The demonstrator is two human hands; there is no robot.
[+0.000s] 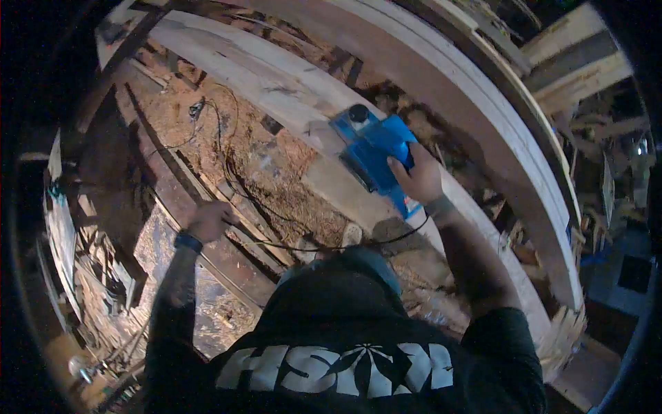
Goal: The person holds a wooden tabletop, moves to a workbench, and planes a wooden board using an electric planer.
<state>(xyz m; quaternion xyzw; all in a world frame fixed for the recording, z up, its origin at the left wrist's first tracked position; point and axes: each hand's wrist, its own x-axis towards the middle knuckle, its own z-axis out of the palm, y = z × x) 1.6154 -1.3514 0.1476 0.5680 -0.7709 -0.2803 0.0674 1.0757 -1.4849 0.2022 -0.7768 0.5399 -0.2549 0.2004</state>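
My right hand [419,176] is wrapped around the rear handle of a blue electric planer [376,153]. The planer, with a black knob on its front, sits on a long pale curved timber [269,86]. From its rear a dark power cord [393,239] runs left in front of my body. Over a long narrow board [238,269] on the left is my left hand [207,221], its fingers curled. The cord passes close to those fingers; whether they hold it or the board's edge is too dim to make out.
Wood shavings [276,165] cover the floor between the timbers. More cord [227,172] loops across them. A second large curved timber [476,90] arcs along the right. Stacked beams [579,58] stand at the upper right, and scrap wood [103,269] lies at the lower left.
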